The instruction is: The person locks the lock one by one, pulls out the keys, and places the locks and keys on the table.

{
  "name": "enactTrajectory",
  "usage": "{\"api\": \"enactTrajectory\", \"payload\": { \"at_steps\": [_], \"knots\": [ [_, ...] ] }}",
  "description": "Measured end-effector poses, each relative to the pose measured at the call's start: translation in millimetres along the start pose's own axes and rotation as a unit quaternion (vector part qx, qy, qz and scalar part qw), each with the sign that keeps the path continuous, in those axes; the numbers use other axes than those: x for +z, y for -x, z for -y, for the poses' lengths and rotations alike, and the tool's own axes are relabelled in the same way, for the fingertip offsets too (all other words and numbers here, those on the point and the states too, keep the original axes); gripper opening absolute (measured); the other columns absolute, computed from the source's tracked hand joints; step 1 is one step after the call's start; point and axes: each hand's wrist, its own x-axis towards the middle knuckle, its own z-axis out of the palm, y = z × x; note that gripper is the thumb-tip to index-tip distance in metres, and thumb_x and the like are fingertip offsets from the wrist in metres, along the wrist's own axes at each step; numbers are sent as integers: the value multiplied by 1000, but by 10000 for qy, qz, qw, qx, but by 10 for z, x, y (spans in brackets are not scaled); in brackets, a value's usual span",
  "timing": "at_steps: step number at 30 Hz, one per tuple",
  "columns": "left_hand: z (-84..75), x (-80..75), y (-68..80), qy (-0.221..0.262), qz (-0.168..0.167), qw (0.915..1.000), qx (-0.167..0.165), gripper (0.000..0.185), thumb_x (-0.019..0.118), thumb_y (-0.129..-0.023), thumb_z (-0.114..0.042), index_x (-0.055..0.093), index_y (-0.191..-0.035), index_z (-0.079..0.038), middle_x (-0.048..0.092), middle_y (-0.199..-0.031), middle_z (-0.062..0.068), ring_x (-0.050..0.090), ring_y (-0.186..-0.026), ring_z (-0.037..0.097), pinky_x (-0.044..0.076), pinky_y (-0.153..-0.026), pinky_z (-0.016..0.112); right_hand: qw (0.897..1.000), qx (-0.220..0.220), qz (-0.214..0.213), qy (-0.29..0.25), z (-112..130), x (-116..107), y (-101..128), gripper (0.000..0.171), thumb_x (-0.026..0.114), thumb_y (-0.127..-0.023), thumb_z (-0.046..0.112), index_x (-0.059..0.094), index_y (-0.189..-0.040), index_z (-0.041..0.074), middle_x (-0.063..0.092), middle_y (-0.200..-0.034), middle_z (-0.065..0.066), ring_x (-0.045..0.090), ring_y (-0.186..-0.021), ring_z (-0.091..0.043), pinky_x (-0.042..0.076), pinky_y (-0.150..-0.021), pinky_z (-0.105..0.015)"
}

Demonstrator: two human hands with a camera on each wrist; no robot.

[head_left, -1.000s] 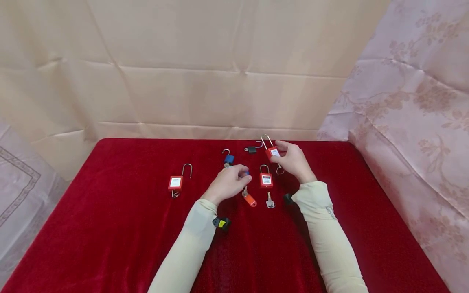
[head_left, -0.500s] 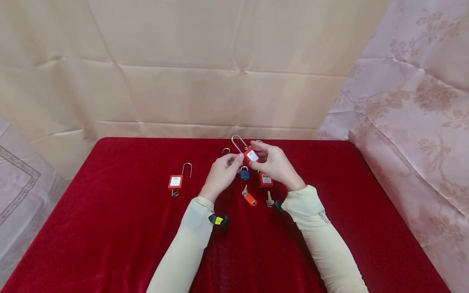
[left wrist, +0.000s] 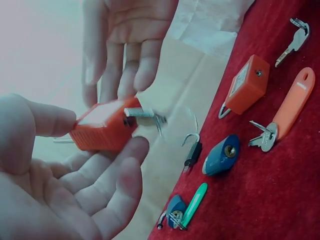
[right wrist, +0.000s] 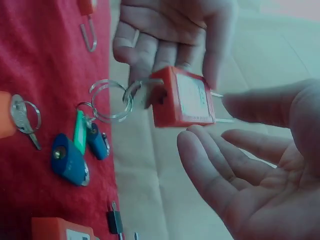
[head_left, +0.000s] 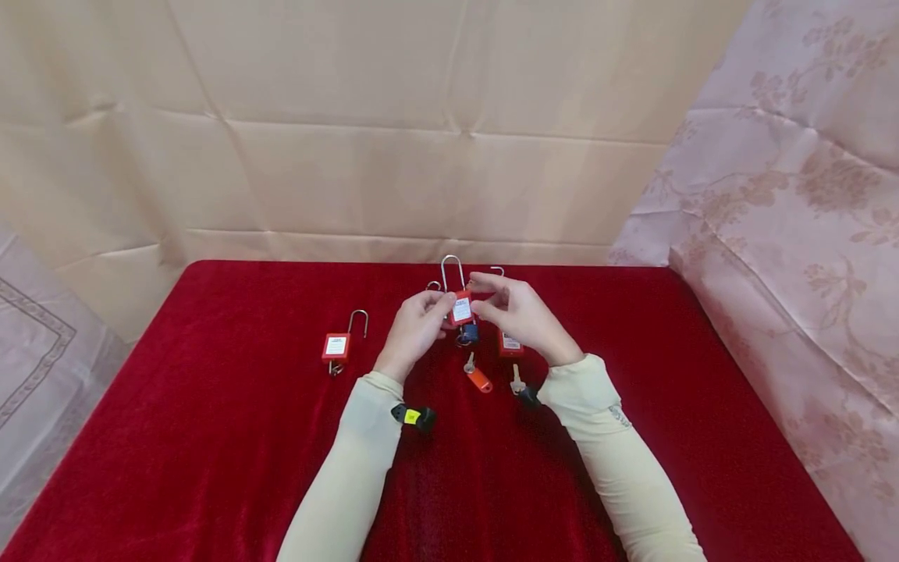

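Overhead, red velvet table (head_left: 211, 437), beige creased backdrop (head_left: 351, 117), both hands' grips pinching red padlock (head_left: 461, 309) (shackle up)

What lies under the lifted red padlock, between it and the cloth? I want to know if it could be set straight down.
The red padlock is held up between the left hand and the right hand. Right below it a blue padlock lies on the red cloth, with an orange key tag nearer the person.

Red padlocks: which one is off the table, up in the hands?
The red padlock with the tall shackle, held between the left hand and right hand; the other two red padlocks lie on the red cloth.
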Motion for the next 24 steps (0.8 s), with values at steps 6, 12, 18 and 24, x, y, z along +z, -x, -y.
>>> {"api": "enactTrajectory", "payload": {
  "at_steps": [6,12,18,24],
  "knots": [
    [-32,-8,5,265,423,9988,24,37,56,-105,-30,65,-124,0,68,-97,12,65,-82,18,55,-74,30,9928,268,-304,-1131,-57,-133,-10,43,63,-101,8,54,-142,-1,65,-128,-23,70,-95,-30,56,-87,-51],
    [-45,25,51,-298,958,9947,206,38,57,-105,-31,64,-129,-3,67,-99,10,64,-81,19,56,-78,33,9784,515,-542,-1929,-111,-217,-8,44,62,-102,14,54,-141,-3,64,-127,-24,70,-92,-23,58,-85,-40],
    [-60,79,93,-613,1298,9890,353,38,59,-104,-32,65,-129,-5,68,-98,8,65,-80,22,56,-81,41,9749,618,-599,-2055,-107,-227,0,42,69,-97,10,60,-135,-5,70,-103,-10,70,-78,-19,59,-78,-35],
    [-37,93,94,-669,1397,9875,284,37,58,-104,-33,64,-130,-6,67,-100,7,65,-80,22,56,-85,47,9735,623,-698,-2088,-99,-213,1,36,70,-95,5,64,-129,-6,72,-94,-3,67,-72,-16,59,-74,-30]
  ]
}}
